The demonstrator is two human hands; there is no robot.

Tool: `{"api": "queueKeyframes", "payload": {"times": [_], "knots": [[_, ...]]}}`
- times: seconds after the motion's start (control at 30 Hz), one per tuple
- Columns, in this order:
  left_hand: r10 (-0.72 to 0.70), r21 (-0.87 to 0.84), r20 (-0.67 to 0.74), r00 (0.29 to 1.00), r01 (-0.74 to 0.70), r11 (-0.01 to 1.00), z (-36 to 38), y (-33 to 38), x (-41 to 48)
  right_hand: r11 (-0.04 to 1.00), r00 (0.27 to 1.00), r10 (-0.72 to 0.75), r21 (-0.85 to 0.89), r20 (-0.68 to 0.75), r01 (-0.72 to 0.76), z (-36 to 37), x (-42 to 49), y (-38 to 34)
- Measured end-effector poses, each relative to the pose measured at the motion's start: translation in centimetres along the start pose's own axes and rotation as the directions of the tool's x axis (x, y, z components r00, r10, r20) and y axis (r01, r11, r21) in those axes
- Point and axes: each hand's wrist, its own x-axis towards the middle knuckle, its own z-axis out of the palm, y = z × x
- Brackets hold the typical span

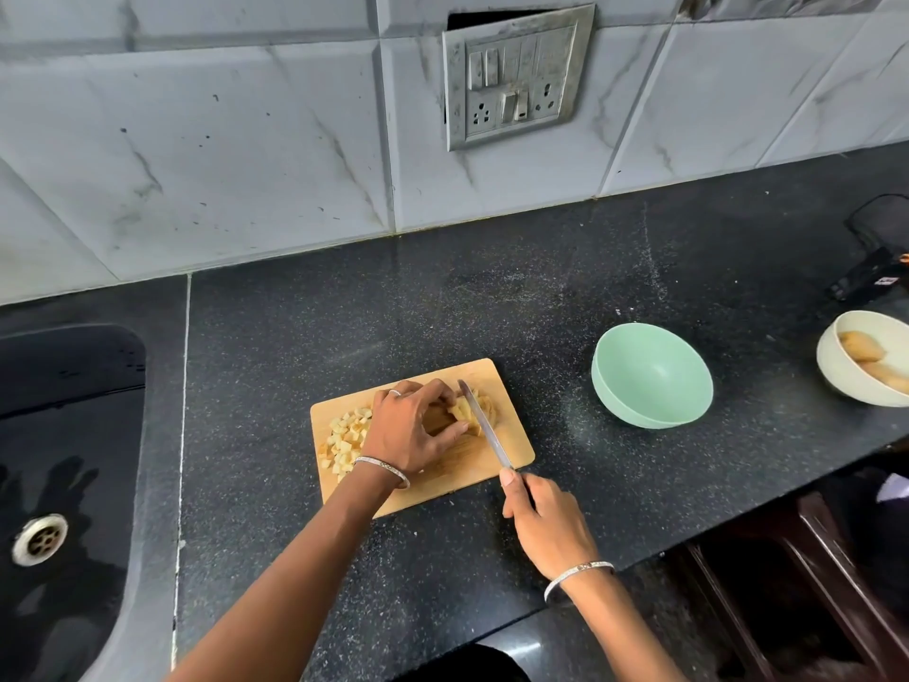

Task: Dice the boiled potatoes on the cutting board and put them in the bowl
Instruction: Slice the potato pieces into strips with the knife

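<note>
The cutting board [519, 443] lies under both grips; the green bowl [651, 376] stands well to their right. The left hand [408, 430] holds the potato [465, 413] in curled fingers, the right hand [546, 524] grips the knife [484, 425] just beside them, and the diced pieces [347, 435] lie to the left.

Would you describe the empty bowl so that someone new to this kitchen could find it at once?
On the black speckled countertop, look just right of the wooden cutting board. The mint-green bowl there is empty, whereas the cream bowl farther right holds whole potatoes.
</note>
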Motion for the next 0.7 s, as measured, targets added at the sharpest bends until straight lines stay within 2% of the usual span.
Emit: {"api": "queueKeyframes", "payload": {"times": [0.2, 0.5, 0.7], "knots": [[-0.002, -0.065, -0.009, 1.0, 0.002, 0.998, -0.3, -0.8, -0.1, 1.0, 1.0, -0.012, -0.006, -0.007, 0.012, 0.0, -0.2, -0.2], [-0.026, 0.074, -0.008, 1.0, 0.027, 0.997, -1.1, -0.6, -1.1, 0.997, 1.0, 0.0, -0.076, 0.012, 0.001, 1.1, -0.8, -1.0], [-0.045, 0.133, 0.026, 0.999, 0.041, 0.99, -1.0, 0.3, -0.8, 0.987, 0.998, 0.046, -0.15, -0.032, -0.05, 1.8, -1.3, -1.1]]}}
